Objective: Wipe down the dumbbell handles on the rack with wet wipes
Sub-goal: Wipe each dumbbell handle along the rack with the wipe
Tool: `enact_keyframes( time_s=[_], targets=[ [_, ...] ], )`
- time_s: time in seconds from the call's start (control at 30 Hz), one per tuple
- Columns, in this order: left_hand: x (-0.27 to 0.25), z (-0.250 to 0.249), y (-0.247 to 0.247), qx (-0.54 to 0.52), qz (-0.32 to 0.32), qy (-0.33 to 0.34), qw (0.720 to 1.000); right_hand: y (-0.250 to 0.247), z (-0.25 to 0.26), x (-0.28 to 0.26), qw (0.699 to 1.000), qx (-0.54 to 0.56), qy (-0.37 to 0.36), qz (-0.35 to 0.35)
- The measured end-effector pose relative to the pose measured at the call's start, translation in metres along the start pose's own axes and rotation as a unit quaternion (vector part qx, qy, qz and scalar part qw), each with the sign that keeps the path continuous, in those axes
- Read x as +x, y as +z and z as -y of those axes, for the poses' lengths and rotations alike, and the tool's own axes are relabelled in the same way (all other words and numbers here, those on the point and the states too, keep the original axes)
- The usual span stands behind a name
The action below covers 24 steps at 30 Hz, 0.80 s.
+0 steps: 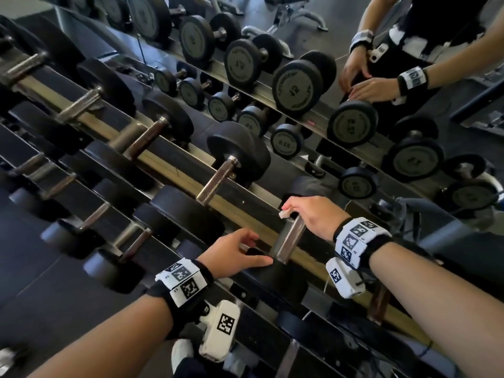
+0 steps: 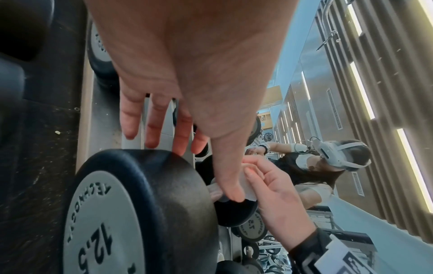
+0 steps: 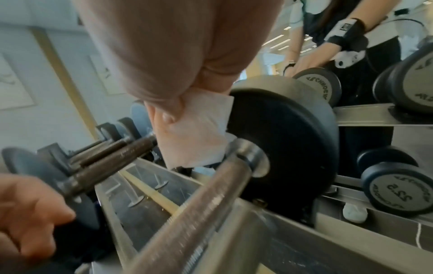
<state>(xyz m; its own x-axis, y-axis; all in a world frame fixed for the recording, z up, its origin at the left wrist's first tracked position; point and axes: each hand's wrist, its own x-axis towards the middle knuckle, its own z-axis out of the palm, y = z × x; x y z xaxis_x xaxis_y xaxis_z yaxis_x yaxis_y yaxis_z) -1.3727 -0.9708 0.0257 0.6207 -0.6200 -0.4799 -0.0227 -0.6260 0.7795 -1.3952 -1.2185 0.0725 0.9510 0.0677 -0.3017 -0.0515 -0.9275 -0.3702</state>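
Pinching wet wipe, seemingly touching handle.

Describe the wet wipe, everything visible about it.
The wet wipe is a thin white sheet, folded and creased, looking damp and soft. The right hand grips it, fingers curled round it. It sits at the far end of the dumbbell handle, against the black weight head, its lower edge hanging free.
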Motion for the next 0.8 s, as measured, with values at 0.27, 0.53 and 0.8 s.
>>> enact_keyframes(
  time_s=[0.27,0.53,0.8],
  targets=[
    [0.008,0.002,0.003,0.014,-0.002,-0.01,1.0,0.028,-0.02,-0.022,0.999,-0.009,-0.026,0.029],
    [0.01,0.002,0.007,0.023,-0.01,-0.017,1.0,0.053,0.001,-0.037,0.976,-0.135,-0.123,0.116],
    [0.008,0.005,0.009,0.019,-0.008,-0.018,1.0,0.012,0.005,-0.025,0.971,-0.169,-0.051,0.16]
  ],
)
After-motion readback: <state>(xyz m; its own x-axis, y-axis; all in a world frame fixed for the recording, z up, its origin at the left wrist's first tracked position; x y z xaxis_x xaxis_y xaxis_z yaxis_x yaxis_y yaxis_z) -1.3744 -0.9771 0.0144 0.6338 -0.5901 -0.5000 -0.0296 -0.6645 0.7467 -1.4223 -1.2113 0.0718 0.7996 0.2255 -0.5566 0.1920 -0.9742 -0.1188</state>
